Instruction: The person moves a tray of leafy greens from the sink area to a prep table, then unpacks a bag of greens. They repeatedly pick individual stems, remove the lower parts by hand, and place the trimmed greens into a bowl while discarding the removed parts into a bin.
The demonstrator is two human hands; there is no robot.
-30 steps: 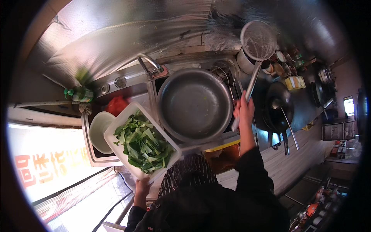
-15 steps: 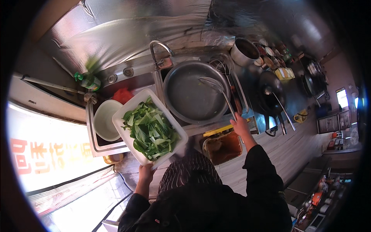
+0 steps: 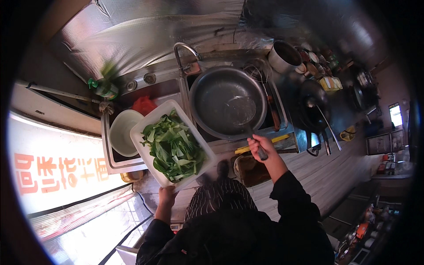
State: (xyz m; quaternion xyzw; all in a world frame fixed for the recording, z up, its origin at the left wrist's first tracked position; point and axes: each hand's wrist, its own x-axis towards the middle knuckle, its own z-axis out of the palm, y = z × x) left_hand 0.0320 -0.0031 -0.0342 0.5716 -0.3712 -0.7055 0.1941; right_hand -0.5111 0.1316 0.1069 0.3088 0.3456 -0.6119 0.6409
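My left hand grips the near edge of a white rectangular plastic tub, which tilts over the sink's front edge. Chopped leafy greens fill much of it. To its right, a large round metal basin rests over the sink. My right hand is closed round the dark handle of a long metal skimmer. The skimmer's head is low inside the basin, its outline blurred, apparently in clear liquid. A pale round bowl sits in the left sink, partly behind the tub.
A faucet rises behind the basin. A red plastic bag lies in the left sink; a green bottle stands behind. To the right are a metal pot and a dark wok with a ladle. Below the counter is a bin.
The skimmer's head has dropped deeper into the basin toward its near side. My right hand has moved left and slightly nearer the basin. The tub stays in my left hand.
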